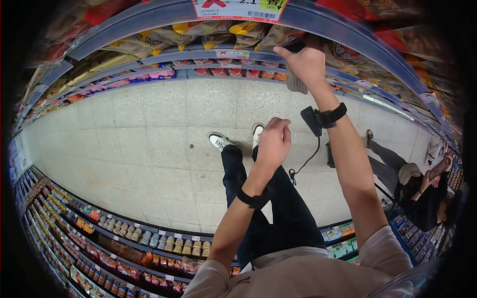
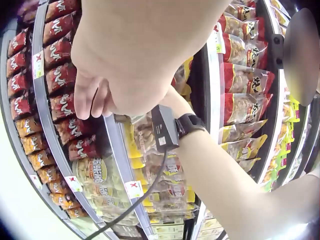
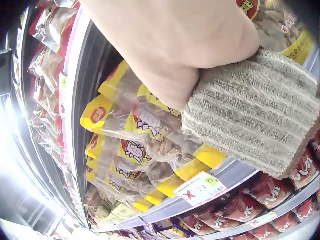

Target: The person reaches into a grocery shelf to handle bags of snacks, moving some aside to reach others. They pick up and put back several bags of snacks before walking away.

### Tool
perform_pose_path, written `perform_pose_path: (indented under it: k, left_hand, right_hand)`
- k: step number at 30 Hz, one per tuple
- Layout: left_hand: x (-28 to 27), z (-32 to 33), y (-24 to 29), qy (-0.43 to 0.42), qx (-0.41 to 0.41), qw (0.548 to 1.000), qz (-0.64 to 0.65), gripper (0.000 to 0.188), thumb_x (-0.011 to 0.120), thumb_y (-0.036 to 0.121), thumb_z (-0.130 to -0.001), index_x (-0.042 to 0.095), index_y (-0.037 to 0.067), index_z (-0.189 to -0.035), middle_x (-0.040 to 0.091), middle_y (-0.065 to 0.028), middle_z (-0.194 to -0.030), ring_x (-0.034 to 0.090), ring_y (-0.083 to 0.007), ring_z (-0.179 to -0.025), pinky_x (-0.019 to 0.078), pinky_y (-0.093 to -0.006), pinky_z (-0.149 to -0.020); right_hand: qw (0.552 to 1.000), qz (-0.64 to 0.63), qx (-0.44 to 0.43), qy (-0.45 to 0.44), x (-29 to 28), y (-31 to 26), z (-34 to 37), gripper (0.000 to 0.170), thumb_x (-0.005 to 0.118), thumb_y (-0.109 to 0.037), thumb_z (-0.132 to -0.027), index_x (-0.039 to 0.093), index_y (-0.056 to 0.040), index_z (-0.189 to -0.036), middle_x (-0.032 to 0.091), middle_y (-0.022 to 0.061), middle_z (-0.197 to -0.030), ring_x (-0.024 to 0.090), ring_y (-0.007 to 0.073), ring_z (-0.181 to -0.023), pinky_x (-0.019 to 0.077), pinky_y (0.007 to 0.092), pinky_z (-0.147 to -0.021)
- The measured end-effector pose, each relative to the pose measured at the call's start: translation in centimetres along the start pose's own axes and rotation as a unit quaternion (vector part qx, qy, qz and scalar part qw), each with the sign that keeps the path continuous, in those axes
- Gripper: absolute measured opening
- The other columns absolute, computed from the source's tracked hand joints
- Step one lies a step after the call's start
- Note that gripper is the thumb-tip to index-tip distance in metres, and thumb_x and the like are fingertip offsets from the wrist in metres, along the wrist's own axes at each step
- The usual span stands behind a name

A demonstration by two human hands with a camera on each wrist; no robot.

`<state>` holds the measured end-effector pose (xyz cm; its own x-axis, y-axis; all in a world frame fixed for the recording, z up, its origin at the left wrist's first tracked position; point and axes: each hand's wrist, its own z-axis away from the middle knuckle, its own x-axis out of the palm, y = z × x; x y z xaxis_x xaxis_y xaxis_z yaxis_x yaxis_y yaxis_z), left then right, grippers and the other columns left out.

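Note:
My right hand [image 1: 307,64] grips a grey ribbed cloth [image 3: 255,110] at the shelf front. The cloth hangs folded from the hand, over the shelf edge [image 3: 165,212] in the right wrist view. Beside it stand clear snack bags with yellow corners [image 3: 135,145]. A price label [image 3: 201,189] sits on the edge just below them. My left hand [image 1: 275,144] hangs in front of my body, fingers loosely curled, with nothing in it. In the left wrist view its fingers [image 2: 90,97] overlap the red snack packs [image 2: 61,77].
Shelves of bagged snacks curve across the front, with red packs [image 1: 218,72] on a lower tier. Behind me is another shelf with rows of jars [image 1: 169,243]. On the right another person [image 1: 422,184] holds a phone. Pale tiled floor [image 1: 149,139] lies between.

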<state>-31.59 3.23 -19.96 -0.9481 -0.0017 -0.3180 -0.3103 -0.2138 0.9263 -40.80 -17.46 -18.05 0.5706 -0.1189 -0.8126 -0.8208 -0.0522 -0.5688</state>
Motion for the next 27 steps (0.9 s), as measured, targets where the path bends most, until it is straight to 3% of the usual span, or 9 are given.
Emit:
perform_pose_path:
  k: [5,11,14,15,17,19,22,24,27]
  left_hand:
    - [-0.1,0.8,-0.6,-0.007,0.001,1.0,-0.001,0.019,0.061,-0.006,-0.09,0.073,-0.004,-0.104,0.071,-0.0191,-0.095,0.071,-0.0322,-0.075,0.057,-0.0393,-0.069]
    - [-2.9,-0.1,-1.4,0.036,-0.007,0.999,-0.033,0.019,0.06,-0.006,-0.09,0.073,-0.004,-0.103,0.073,-0.0193,-0.096,0.074,-0.0311,-0.078,0.059,-0.0377,-0.072]
    - [-4.3,-0.4,-1.9,0.056,-0.014,0.998,-0.021,0.018,0.061,-0.004,-0.091,0.072,-0.004,-0.105,0.071,-0.0207,-0.097,0.072,-0.0352,-0.079,0.0582,-0.0416,-0.073]
    - [-4.8,-0.5,-1.8,0.058,-0.018,0.997,-0.043,0.021,0.058,-0.007,-0.091,0.074,-0.004,-0.104,0.073,-0.0188,-0.096,0.074,-0.029,-0.08,0.0606,-0.0352,-0.075]
    - [-5.4,-0.3,-2.2,0.061,-0.02,0.997,-0.044,0.021,0.058,-0.007,-0.091,0.074,-0.004,-0.105,0.073,-0.0188,-0.097,0.074,-0.0286,-0.081,0.0609,-0.0347,-0.075]
    - [-5.8,0.0,-2.7,0.066,-0.028,0.996,-0.043,0.023,0.058,-0.007,-0.091,0.075,-0.004,-0.106,0.074,-0.0185,-0.098,0.075,-0.0275,-0.081,0.0616,-0.0339,-0.074]
    - [-6.1,0.7,-2.9,0.066,-0.045,0.996,-0.051,0.023,0.058,-0.007,-0.091,0.075,-0.004,-0.106,0.074,-0.0184,-0.098,0.075,-0.0271,-0.081,0.0616,-0.0336,-0.073]
    - [-6.2,1.1,-3.3,0.06,-0.047,0.996,-0.053,0.023,0.058,-0.007,-0.092,0.075,-0.003,-0.106,0.074,-0.0184,-0.098,0.075,-0.0269,-0.081,0.0616,-0.0335,-0.073]
    - [-6.0,1.5,-3.6,0.048,-0.05,0.996,-0.061,0.023,0.058,-0.007,-0.092,0.075,-0.003,-0.106,0.074,-0.0184,-0.098,0.075,-0.0267,-0.08,0.0615,-0.0336,-0.073]
  right_hand:
    - [0.992,-0.02,0.092,-0.088,0.0,-0.7,-0.3,0.065,0.091,-0.044,-0.077,0.066,0.0047,-0.111,0.077,0.0206,-0.102,0.074,0.034,-0.096,0.0577,0.0394,-0.086]
    - [0.993,-0.083,0.067,-0.055,1.9,0.1,-0.4,0.057,0.091,-0.041,-0.077,0.073,0.0065,-0.102,0.076,0.0243,-0.098,0.074,0.0371,-0.089,0.0575,0.0395,-0.084]
    - [0.997,-0.037,0.065,-0.036,1.5,0.2,0.4,0.059,0.09,-0.042,-0.077,0.073,0.0033,-0.111,0.077,0.0208,-0.101,0.074,0.034,-0.091,0.057,0.0391,-0.086]
    - [0.997,-0.036,0.066,-0.034,0.7,0.0,0.8,0.059,0.09,-0.042,-0.077,0.073,0.0033,-0.111,0.077,0.0208,-0.101,0.074,0.034,-0.091,0.057,0.0391,-0.086]
    - [0.979,0.017,0.183,-0.088,-1.8,-0.4,2.0,0.059,0.091,-0.04,-0.076,0.072,-0.0009,-0.116,0.078,0.016,-0.101,0.075,0.0305,-0.094,0.0566,0.0387,-0.088]
    - [0.987,-0.06,0.147,-0.035,-3.6,2.1,4.4,0.055,0.092,-0.038,-0.075,0.072,-0.0007,-0.111,0.077,0.0148,-0.095,0.075,0.0275,-0.093,0.0567,0.0387,-0.086]
    - [0.979,-0.07,0.193,-0.008,-6.0,7.0,6.7,0.06,0.092,-0.037,-0.078,0.067,0.0018,-0.116,0.075,0.0137,-0.094,0.072,0.0237,-0.086,0.0559,0.0386,-0.082]
    - [0.958,-0.146,0.229,0.088,-7.3,9.2,7.2,0.068,0.091,-0.035,-0.082,0.057,0.0029,-0.127,0.073,0.0118,-0.096,0.068,0.0197,-0.084,0.0533,0.0357,-0.081]
    - [0.951,-0.175,0.198,0.163,-8.0,11.1,6.2,0.074,0.09,-0.033,-0.085,0.049,0.0029,-0.135,0.072,0.0094,-0.1,0.065,0.0163,-0.087,0.0506,0.0318,-0.083]
